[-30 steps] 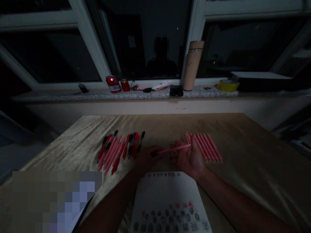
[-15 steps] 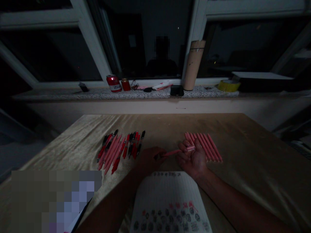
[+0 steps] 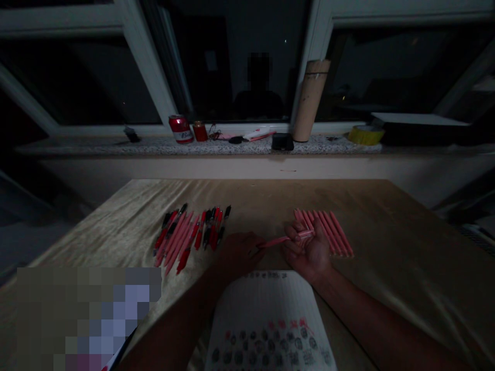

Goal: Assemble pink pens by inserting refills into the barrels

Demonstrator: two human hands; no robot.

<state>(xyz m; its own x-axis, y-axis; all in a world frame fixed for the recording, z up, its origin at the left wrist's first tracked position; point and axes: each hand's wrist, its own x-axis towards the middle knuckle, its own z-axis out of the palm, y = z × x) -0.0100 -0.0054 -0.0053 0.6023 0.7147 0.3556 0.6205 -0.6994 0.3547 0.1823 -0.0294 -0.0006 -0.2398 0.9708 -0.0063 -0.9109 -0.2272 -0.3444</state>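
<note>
Holding 1 pink pen (image 3: 284, 239) between them, both hands sit at the middle of the tabletop (image 3: 386, 268), just beyond a white printed sheet (image 3: 270, 319).

- Left hand (image 3: 237, 252): fingers curled together around the pen's near, dark-tipped end; knuckles up.
- Right hand (image 3: 307, 247): palm up, fingers closed lightly on the pen's far end, which lies across them.
- Pink pen: nearly level, running left to right between the 2 hands, lifted off the cloth.
- Row of pink pens (image 3: 328, 232): laid side by side, parallel, just behind and right of the right hand, touching one another.
- Mixed pile of red, pink and black pens (image 3: 189, 234): fanned out to the left of the left hand, near it but apart.
- Window sill (image 3: 116, 149) (dim light, detail poor): red can (image 3: 180, 129), small red jar (image 3: 200, 131), cardboard tube (image 3: 309, 100) standing upright, yellow tape roll (image 3: 365, 135), dark small box (image 3: 282, 141).
- Printed sheet: rows of small round marks at its near edge; text unreadable.
</note>
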